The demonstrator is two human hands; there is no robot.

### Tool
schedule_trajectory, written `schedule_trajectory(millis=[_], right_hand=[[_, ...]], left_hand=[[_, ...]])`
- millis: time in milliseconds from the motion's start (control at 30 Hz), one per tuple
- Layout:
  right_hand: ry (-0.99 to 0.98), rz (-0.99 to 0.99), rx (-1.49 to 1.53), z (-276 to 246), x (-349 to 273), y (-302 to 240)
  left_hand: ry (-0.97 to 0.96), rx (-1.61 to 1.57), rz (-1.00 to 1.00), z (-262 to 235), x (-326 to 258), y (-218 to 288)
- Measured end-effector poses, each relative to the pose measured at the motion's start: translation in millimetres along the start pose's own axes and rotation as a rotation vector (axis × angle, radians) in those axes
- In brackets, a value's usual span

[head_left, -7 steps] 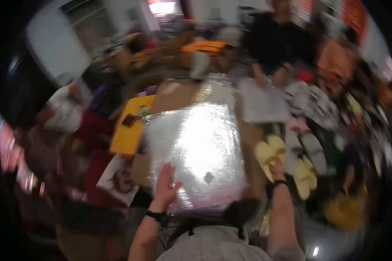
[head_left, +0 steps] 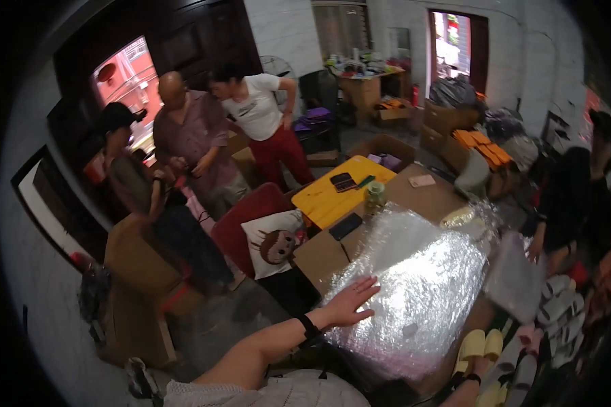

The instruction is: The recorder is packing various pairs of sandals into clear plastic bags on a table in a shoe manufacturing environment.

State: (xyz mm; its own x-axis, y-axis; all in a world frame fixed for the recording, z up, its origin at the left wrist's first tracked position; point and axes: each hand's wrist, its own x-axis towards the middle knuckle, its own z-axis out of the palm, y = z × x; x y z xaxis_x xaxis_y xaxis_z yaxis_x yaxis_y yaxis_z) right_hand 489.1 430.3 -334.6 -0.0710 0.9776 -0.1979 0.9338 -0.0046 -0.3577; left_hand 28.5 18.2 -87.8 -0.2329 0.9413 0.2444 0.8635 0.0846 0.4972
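A stack of clear, shiny plastic bags [head_left: 421, 285] lies across the cardboard-covered table, with strong light glaring off it. My left hand [head_left: 352, 303] rests on the left side of this stack, fingers stretched out and palm down. At the lower right, my right hand [head_left: 480, 368] is closed at the heel end of a pair of pale yellow slippers [head_left: 482, 344]; its fingers are small and partly hidden. Another yellow pair [head_left: 492, 395] lies just below it. Grey slippers [head_left: 521, 380] and pink ones are beside them.
A yellow board [head_left: 339, 197], a phone [head_left: 345, 226] and a jar [head_left: 375, 197] are at the table's far left. A red chair holds a cushion [head_left: 275, 243]. Three people stand at the left; a co-worker [head_left: 563, 197] at the right touches plastic bags. Cartons [head_left: 139, 258] stand on the floor.
The view has swung to the left, bringing the doorway and three standing people in. My left hand stays on the plastic stack, and my right hand stays at the yellow slippers.
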Motion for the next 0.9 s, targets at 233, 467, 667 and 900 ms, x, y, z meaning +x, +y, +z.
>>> schedule_trajectory(millis=[233,467,667,900], right_hand=[[-0.079,-0.217,0.255,30.2,-36.6,-90.5],[0.103,-0.183,0.249,53.7,-89.3,-124.0],[0.355,-0.185,0.435,40.3,-83.5,-45.0],[0.368,-0.327,0.626,-79.7,-226.8,-202.3]], left_hand=[[0.011,0.032,-0.047,-16.6,-13.1,-7.7],[0.016,0.050,-0.072,-18.2,-20.0,-13.0],[0.057,-0.010,-0.007,-13.4,-7.2,-9.1],[0.062,0.023,-0.046,-12.3,-22.2,-18.8]])
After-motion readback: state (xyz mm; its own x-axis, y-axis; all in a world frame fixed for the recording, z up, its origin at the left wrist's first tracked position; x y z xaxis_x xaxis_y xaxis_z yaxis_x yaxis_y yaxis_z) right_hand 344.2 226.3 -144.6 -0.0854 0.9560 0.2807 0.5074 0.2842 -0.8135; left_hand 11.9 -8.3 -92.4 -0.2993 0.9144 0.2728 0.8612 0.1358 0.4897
